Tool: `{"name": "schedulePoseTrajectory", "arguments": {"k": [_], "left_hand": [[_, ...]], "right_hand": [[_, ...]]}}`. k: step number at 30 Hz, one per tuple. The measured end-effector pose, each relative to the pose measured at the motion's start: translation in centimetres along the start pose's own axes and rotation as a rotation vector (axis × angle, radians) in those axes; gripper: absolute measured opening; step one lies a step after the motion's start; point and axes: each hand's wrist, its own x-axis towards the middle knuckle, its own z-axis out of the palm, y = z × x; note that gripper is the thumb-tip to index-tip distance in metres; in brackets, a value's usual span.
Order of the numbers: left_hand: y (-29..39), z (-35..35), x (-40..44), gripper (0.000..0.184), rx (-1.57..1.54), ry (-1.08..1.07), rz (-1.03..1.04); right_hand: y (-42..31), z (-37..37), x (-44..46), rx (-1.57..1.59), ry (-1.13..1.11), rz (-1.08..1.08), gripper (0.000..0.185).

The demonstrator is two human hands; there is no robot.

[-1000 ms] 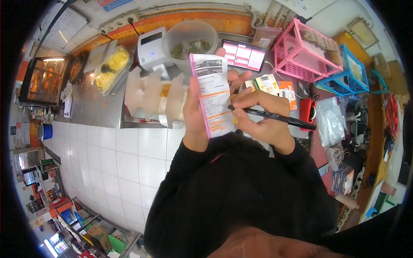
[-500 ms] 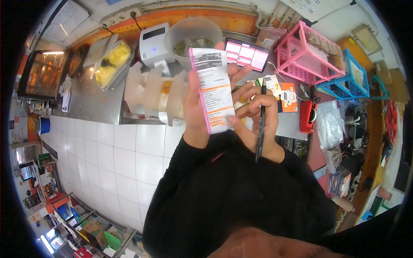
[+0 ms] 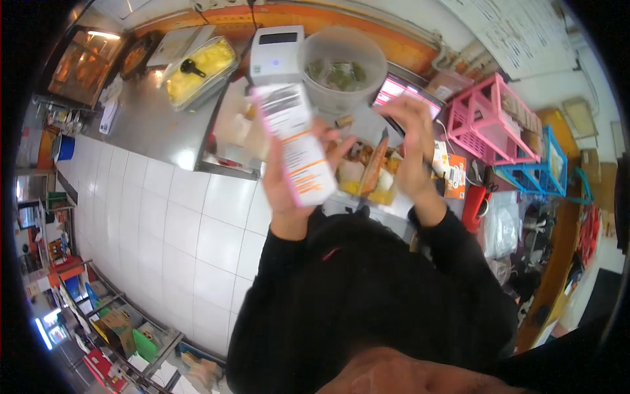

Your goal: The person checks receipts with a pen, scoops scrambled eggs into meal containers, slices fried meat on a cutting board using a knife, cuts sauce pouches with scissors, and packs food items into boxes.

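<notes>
My left hand grips a long printed paper slip with a pink edge and orange bands, holding it upright toward me. My right hand is raised to the right of the slip, blurred by motion. Its fingers bend toward the left, and a dark streak along its right edge may be a pen, but I cannot make it out. Between the hands, a food tray with yellow and brown pieces lies on the counter. A long narrow utensil rests across it.
Behind the hands stand a white label printer, a clear tub with green leaves and a tablet. Pink and blue baskets and a red tape dispenser are at right. A yellow food container is at left.
My right hand has left the slip and moved up and right; the black pen it held no longer shows clearly. The slip has shifted slightly left and tilted. The food tray has come into view.
</notes>
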Motion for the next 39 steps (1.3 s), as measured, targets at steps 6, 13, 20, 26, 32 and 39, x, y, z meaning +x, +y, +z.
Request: {"name": "schedulePoseTrajectory", "arguments": {"k": [6, 13, 20, 26, 32, 39], "left_hand": [[9.2, -5.7, -5.4, 0.046, 0.139, 0.229, 0.349], [12.7, -8.4, -14.0, 0.045, 0.18, 0.49, 0.537], [14.0, -9.5, -15.4, 0.047, 0.179, 0.55, 0.567], [14.8, -10.2, -13.0, 0.047, 0.159, 0.518, 0.495], [13.9, -10.8, -9.1, 0.045, 0.18, 0.528, 0.334], [12.8, -10.4, -6.7, 0.044, 0.151, 0.451, 0.225]], "right_hand": [[20.7, 12.1, 9.5, -0.275, -0.514, 0.2, 0.03], [36.0, 21.7, 5.9, -0.917, -1.253, 0.125, 0.025], [36.8, 21.4, 5.6, -0.927, -1.079, 0.251, 0.022], [36.0, 15.7, 10.1, -0.528, -0.851, 0.43, 0.023], [30.2, 9.4, 11.8, 0.009, -0.636, 0.983, 0.032], [24.4, 7.0, 10.7, -0.306, -0.347, 0.679, 0.037]]}}
